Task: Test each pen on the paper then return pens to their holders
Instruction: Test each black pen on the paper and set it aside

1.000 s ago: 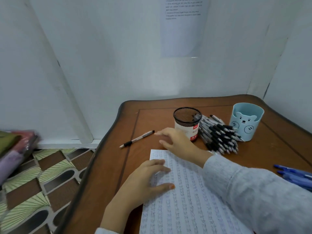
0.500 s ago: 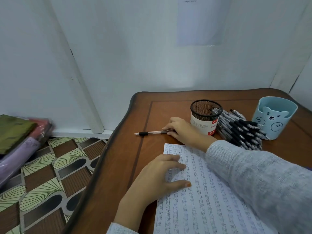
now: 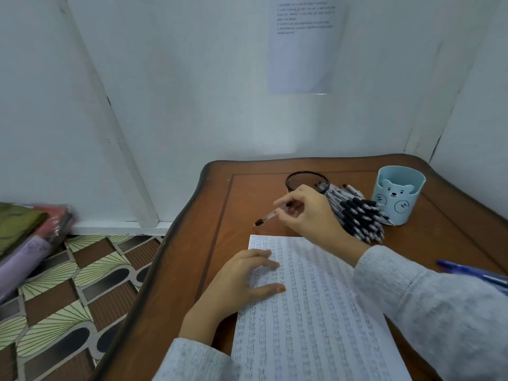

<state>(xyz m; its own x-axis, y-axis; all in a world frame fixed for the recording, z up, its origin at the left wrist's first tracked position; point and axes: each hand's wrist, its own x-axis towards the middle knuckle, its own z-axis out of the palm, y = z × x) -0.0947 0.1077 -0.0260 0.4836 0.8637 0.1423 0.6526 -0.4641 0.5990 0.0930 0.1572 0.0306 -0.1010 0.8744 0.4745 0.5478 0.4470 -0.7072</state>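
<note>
Wooden table (image 3: 192, 270), brown, carries a lined paper (image 3: 316, 325) filled with rows of small marks.

Left hand (image 3: 242, 279): laid across the paper's left edge, toward its far corner. Fingers straight and spread, thumb out, nothing held; it presses the sheet flat.

Right hand (image 3: 310, 213): just beyond the paper's far edge, fingers curled round a clear-barrelled pen (image 3: 268, 217). The dark tip points left and slightly down, off the paper, just past its far-left corner (whether the tip touches the wood I cannot tell).

Black mesh holder (image 3: 302, 181): beyond the paper's far edge, partly hidden behind the right hand; contents not readable.

Heap of black-and-white pens (image 3: 357, 213): lying flat beyond the paper's far-right corner.

Pale blue bear-faced holder (image 3: 398, 193): farther from the paper than the heap, to the right of it.

Blue pens (image 3: 472, 273): right of the paper, partly covered by a grey sleeve (image 3: 439, 312).

Printed sheet (image 3: 302, 50): on the white wall, well beyond the paper.
</note>
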